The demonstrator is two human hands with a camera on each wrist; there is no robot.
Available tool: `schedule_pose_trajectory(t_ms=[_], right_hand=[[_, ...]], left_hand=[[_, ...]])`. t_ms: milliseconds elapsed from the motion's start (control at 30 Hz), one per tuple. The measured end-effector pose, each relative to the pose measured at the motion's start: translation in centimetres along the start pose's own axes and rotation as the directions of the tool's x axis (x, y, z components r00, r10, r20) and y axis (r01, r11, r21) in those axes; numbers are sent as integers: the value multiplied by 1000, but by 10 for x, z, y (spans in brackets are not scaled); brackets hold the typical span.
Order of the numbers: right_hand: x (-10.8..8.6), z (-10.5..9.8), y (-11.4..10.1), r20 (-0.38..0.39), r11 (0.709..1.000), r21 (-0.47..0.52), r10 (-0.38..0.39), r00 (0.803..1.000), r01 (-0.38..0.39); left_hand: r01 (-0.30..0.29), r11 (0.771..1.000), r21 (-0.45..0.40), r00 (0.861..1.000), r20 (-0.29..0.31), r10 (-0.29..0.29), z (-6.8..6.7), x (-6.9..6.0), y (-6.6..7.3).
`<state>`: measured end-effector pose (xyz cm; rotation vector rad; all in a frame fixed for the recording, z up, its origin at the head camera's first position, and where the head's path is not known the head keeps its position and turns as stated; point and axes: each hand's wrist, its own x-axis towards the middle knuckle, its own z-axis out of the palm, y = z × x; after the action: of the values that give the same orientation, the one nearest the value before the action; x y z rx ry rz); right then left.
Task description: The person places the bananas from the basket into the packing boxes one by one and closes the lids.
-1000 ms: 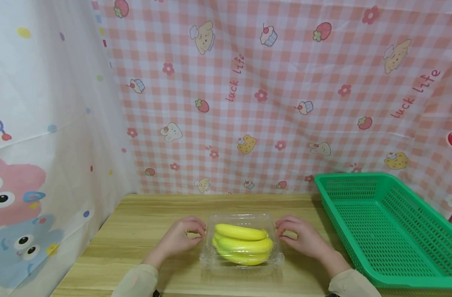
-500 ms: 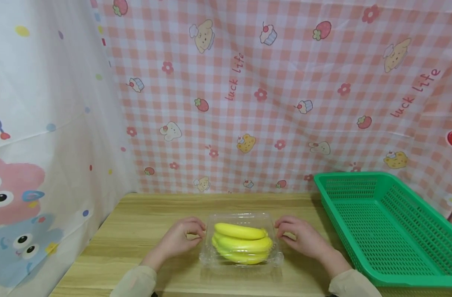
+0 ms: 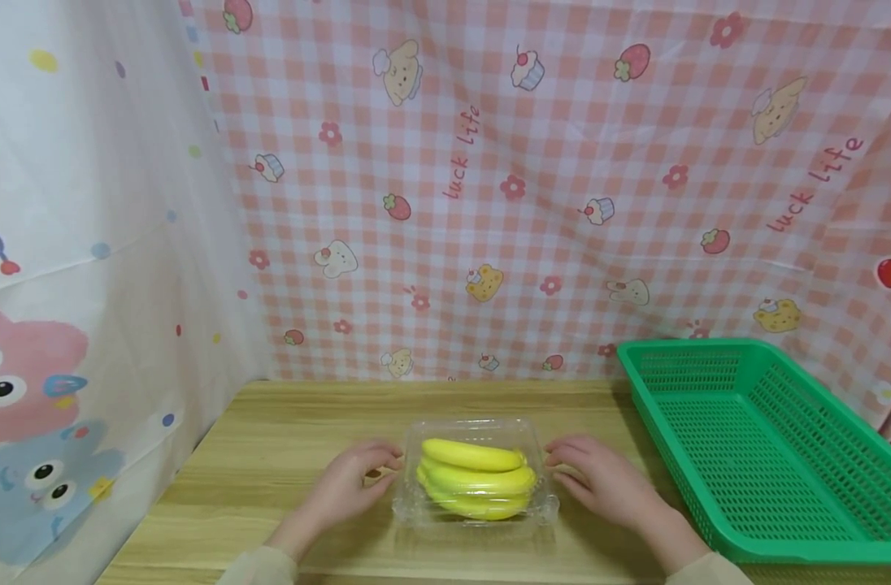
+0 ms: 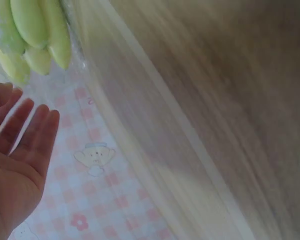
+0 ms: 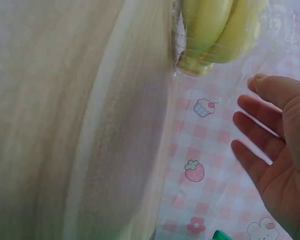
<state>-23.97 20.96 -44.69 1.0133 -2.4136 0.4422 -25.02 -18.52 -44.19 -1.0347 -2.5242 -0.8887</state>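
A clear plastic clamshell box stands in the middle of the table in the head view, its lid down. Inside lies a bunch of yellow bananas, which the left wrist view and the right wrist view also show through the plastic. At the box's left side is my left hand, fingers relaxed and holding nothing. On the opposite side my right hand has its fingers apart and loosely extended. Both hands' fingertips are close to the box walls; a small gap shows in the wrist views.
A green perforated plastic basket stands at the right of the wooden table. Behind the table hangs a pink checked cloth. A white cloth with cartoon figures hangs on the left.
Both hands have loosened and drawn slightly back from the box's sides, and their fingers have straightened. The box, bananas and basket have stayed in place.
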Motion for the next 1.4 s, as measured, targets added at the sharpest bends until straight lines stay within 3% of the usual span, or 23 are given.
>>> schedule_pose_trajectory(t_ms=[133, 267, 400, 533, 700, 867, 967, 1033, 1100, 1167, 1267, 1400], right_hand=[[-3, -3, -7, 22, 998, -5, 59, 998, -59], [-5, -6, -13, -10, 996, 24, 89, 996, -89], [-7, -7, -21, -69, 987, 94, 139, 988, -133], [-8, -6, -30, -85, 957, 192, 238, 968, -218], [-9, -4, -37, -53, 878, 356, 360, 932, -319], [-9, -6, -40, 53, 753, 504, 462, 885, -423], [-9, -7, -42, 134, 673, 551, 512, 848, -494], [-10, -7, -43, 183, 616, 587, 532, 827, -526], [-11, -6, -43, 236, 544, 637, 536, 810, -546], [-12, -6, -44, 285, 475, 674, 539, 793, -565], [-12, -5, -45, 360, 361, 717, 541, 760, -597], [-13, -4, -47, 440, 237, 735, 545, 713, -635]], left_hand=[[61, 998, -5, 998, -2, -61, -2, -5, 6], [77, 997, -24, 997, -13, -77, -2, -10, 9], [90, 994, -61, 995, -45, -93, -3, -13, 15], [126, 984, -128, 987, -82, -137, -3, -16, 24], [199, 959, -200, 971, -93, -220, 0, -20, 32], [285, 930, -231, 947, -83, -311, 3, -24, 37], [343, 905, -253, 925, -76, -372, 3, -25, 40], [380, 880, -286, 909, -60, -412, 3, -25, 42], [412, 833, -368, 892, -24, -452, 4, -26, 44], [441, 771, -458, 873, 20, -488, 5, -26, 46], [485, 652, -583, 838, 97, -537, 7, -27, 48], [525, 524, -671, 800, 179, -573, 10, -29, 50]])
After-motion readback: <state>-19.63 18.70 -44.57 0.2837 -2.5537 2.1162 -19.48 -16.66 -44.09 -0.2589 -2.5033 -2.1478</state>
